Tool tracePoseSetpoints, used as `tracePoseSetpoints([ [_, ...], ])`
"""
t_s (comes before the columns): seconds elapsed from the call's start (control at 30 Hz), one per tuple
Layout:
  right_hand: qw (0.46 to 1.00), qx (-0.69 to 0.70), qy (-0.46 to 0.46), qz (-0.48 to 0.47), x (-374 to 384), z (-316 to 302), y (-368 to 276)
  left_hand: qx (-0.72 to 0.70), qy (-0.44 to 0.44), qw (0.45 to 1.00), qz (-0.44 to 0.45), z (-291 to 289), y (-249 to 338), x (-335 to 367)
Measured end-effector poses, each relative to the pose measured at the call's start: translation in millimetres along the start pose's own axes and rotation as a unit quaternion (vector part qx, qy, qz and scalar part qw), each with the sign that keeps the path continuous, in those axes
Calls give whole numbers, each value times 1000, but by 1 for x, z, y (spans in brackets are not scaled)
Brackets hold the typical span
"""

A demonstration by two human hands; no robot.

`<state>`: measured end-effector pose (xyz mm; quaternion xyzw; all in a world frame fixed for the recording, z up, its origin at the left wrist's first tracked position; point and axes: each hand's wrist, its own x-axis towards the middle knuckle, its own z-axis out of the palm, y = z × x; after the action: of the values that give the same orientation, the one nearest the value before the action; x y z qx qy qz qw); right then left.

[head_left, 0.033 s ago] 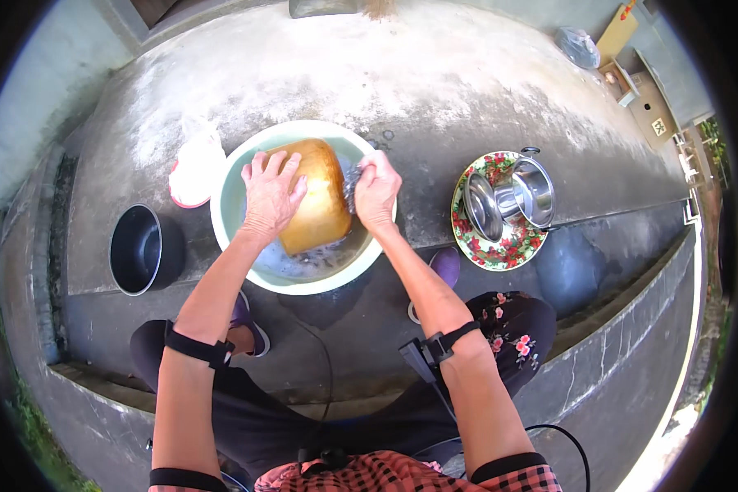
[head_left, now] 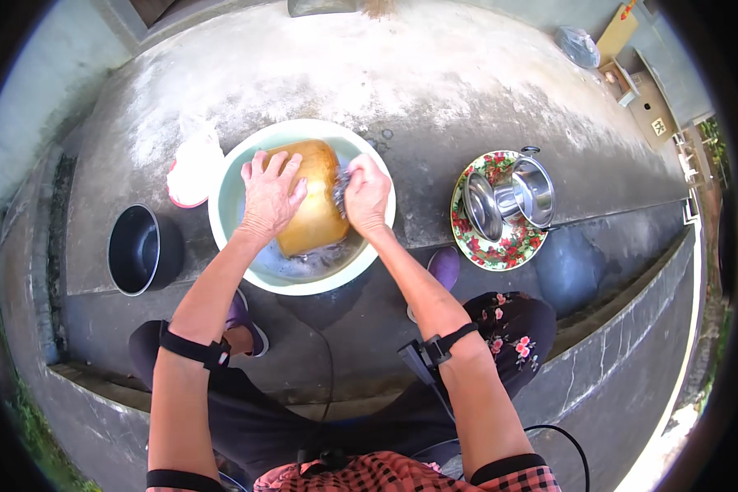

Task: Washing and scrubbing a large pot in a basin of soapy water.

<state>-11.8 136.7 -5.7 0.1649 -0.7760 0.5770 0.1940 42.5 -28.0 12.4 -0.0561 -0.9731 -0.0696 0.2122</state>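
A golden-brown rounded pot (head_left: 313,205) lies on its side in a pale green basin (head_left: 225,148) with cloudy, sudsy water. My left hand (head_left: 269,195) rests on the pot's upper left part, open, its fingers spread flat. In my right hand (head_left: 367,194) is a grey steel wool scrubber (head_left: 341,182), gripped in closed fingers and pressed to the pot's right end. My palm and fingers hide part of the scrubber. Which way the pot's mouth faces, I cannot tell.
A black pot (head_left: 143,248) stands left of the basin. Behind it sits a white plastic bag (head_left: 197,164) on something red-rimmed. To the right, a flowered tray (head_left: 500,256) bears shiny metal pots (head_left: 535,193). My purple shoes (head_left: 444,266) are close to the basin; a dark cable (head_left: 330,369) hangs between my legs.
My right hand and the scrubber have shifted slightly left against the pot's end. My left hand stays spread in nearly the same place.
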Motion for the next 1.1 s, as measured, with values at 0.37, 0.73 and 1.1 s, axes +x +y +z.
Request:
tracePoseSetpoints([
  [0.37,992,-53,-116,17,65,63,33,137,-65,985,-77,13,20,10],
  [0.73,993,-95,-51,37,9,41,17,139,-50,983,-105,17,16,13],
  [1.1,986,-124,-99,55,87,69,46,131,-39,988,-66,16,28,16],
])
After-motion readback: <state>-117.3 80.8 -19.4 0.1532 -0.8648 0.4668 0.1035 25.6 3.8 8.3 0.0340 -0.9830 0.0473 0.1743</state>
